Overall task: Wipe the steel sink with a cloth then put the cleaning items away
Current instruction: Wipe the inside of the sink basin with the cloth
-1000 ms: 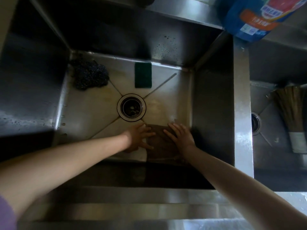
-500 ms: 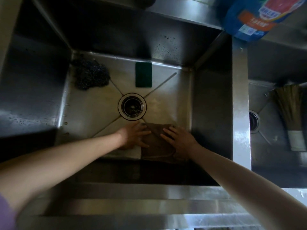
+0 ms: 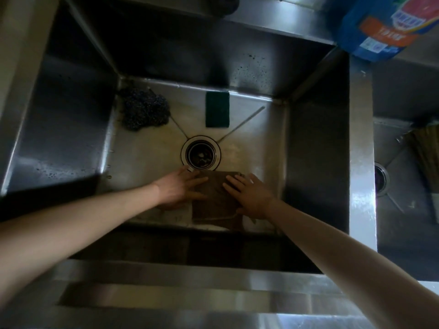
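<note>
A brown cloth [image 3: 215, 205] lies flat on the floor of the deep steel sink [image 3: 147, 157], just in front of the round drain [image 3: 201, 152]. My left hand [image 3: 177, 188] presses its left edge with fingers spread, fingertips near the drain rim. On the cloth's right side rests my right hand [image 3: 251, 194], flat with fingers apart. A dark steel-wool scourer [image 3: 142, 110] sits in the far left corner of the basin. A green sponge [image 3: 217, 109] lies against the back wall.
A blue detergent bag [image 3: 380, 27] stands on the ledge at the far right. A steel divider [image 3: 361, 150] separates a second basin holding a straw brush [image 3: 427, 153] and its own drain [image 3: 380, 180]. The sink's front rim [image 3: 166, 293] runs below my arms.
Both hands have slid the cloth to the left and a little towards the drain along the sink floor. The scourer and sponge have not moved.
</note>
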Demonstrator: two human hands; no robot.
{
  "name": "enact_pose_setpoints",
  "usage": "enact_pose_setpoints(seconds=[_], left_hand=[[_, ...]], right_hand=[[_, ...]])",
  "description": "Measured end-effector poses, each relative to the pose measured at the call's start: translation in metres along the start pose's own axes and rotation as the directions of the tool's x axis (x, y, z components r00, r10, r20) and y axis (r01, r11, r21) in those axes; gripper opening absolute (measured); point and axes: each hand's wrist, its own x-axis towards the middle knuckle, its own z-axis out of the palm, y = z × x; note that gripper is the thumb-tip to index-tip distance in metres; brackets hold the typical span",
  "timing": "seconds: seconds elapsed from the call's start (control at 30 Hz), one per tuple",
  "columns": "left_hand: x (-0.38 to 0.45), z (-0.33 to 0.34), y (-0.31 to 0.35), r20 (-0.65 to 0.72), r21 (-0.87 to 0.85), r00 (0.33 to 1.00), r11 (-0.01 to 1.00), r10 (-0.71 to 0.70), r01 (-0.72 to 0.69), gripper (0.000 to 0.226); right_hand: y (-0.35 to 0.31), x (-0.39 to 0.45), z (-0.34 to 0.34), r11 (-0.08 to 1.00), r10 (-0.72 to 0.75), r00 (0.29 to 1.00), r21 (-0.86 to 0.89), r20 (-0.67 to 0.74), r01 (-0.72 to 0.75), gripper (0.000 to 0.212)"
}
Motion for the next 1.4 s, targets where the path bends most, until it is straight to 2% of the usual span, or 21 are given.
enact_pose_setpoints(seconds=[0.17, 0.3, 0.4, 0.57, 0.67, 0.83, 1.0, 1.1, 1.2, 1.4], left_hand=[[0.019, -0.008, 0.013, -0.052, -0.13, 0.982, 0.976, -0.18, 0.172, 0.076], [0.038, -0.006, 0.016, -0.054, -0.157, 0.957, 0.949, -0.286, 0.274, 0.094], [0.037, -0.001, 0.018, -0.065, -0.13, 0.955, 0.951, -0.291, 0.281, 0.098], [0.031, 0.001, 0.026, -0.042, -0.023, 0.974, 0.975, -0.221, 0.22, 0.103], [0.025, -0.001, 0.015, -0.07, -0.061, 0.971, 0.972, -0.23, 0.226, 0.103], [0.009, 0.004, -0.005, -0.117, -0.14, 0.947, 0.949, -0.3, 0.283, 0.088], [0.0, 0.014, -0.023, -0.083, -0.162, 0.931, 0.926, -0.356, 0.34, 0.112], [-0.007, 0.018, -0.034, -0.09, -0.159, 0.917, 0.915, -0.388, 0.371, 0.114], [-0.012, 0.022, -0.043, -0.05, -0.225, 0.883, 0.867, -0.466, 0.445, 0.12], [-0.013, 0.023, -0.048, -0.054, -0.182, 0.887, 0.878, -0.459, 0.443, 0.123]], right_hand=[[0.006, -0.015, 0.002, 0.995, -0.093, 0.995, -0.042, 0.037, 0.095, 0.068], [0.007, -0.009, 0.002, 0.998, -0.044, 0.999, 0.041, 0.007, 0.044, 0.063], [0.007, -0.006, 0.009, 0.998, -0.045, 0.999, 0.043, 0.014, 0.044, 0.065], [0.003, -0.013, 0.012, 0.994, -0.111, 0.993, -0.011, 0.05, 0.112, 0.07], [-0.002, -0.008, 0.007, 0.993, -0.121, 0.993, -0.012, -0.016, 0.121, 0.069], [-0.012, 0.017, 0.005, 0.989, -0.135, 0.987, 0.047, -0.09, 0.139, 0.075], [-0.018, 0.023, 0.009, 0.978, -0.202, 0.979, 0.036, -0.041, 0.204, 0.077], [-0.006, 0.015, 0.018, 0.982, -0.186, 0.982, 0.041, -0.019, 0.187, 0.077], [0.008, 0.011, 0.02, 0.987, -0.157, 0.988, 0.022, 0.007, 0.156, 0.08], [-0.003, 0.026, 0.011, 0.989, -0.112, 0.994, 0.094, 0.001, 0.111, 0.087]])
